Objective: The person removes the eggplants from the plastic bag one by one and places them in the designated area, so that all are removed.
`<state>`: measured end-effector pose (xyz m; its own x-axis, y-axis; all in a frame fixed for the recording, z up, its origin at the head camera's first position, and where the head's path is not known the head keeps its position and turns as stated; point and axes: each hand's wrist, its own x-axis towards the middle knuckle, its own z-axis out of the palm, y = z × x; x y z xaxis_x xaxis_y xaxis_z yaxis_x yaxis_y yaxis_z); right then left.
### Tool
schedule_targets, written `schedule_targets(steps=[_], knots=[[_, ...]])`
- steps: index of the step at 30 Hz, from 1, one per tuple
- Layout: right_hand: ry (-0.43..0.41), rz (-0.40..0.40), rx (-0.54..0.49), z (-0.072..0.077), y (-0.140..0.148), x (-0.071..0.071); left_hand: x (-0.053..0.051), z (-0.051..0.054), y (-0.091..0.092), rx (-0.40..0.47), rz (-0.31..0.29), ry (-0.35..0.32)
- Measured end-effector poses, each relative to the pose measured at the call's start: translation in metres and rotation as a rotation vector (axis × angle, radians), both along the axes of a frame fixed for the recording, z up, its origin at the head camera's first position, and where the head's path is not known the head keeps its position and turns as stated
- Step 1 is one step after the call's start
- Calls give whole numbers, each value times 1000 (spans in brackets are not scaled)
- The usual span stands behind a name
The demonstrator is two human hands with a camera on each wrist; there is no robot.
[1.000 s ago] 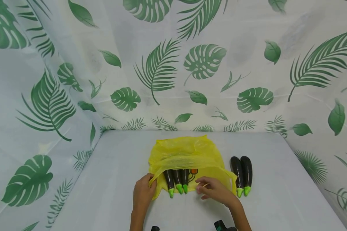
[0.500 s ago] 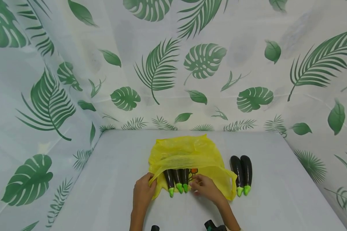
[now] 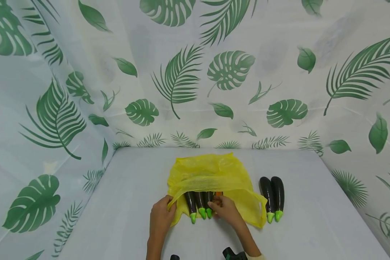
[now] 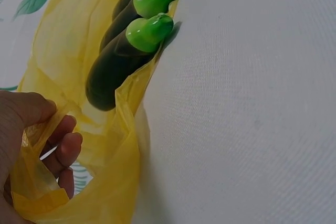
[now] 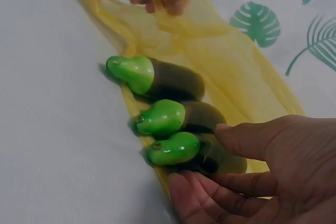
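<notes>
Three eggplants, my right hand gripping the nearest eggplant, and if my left hand's pinch on the yellow bag slackens, its mouth could sag over them.

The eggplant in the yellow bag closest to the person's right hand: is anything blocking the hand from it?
Nothing visible does: in the right wrist view, the right hand has its thumb and fingers on opposite sides of that eggplant. In the head view, the yellow plastic bag covers only that eggplant's far end.
</notes>
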<state>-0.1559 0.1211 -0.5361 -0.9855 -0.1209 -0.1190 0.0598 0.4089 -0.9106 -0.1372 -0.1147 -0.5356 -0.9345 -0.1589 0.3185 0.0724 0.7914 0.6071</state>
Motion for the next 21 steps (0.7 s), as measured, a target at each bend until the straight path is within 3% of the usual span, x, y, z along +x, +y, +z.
schedule_targets(steps=[13,21], knots=[[41,-68,75,3,-12,-1,0,-2,-2,12,-6,-11],[59,-91,106,2,-16,-2,0,-2,-2,1,-5,19]])
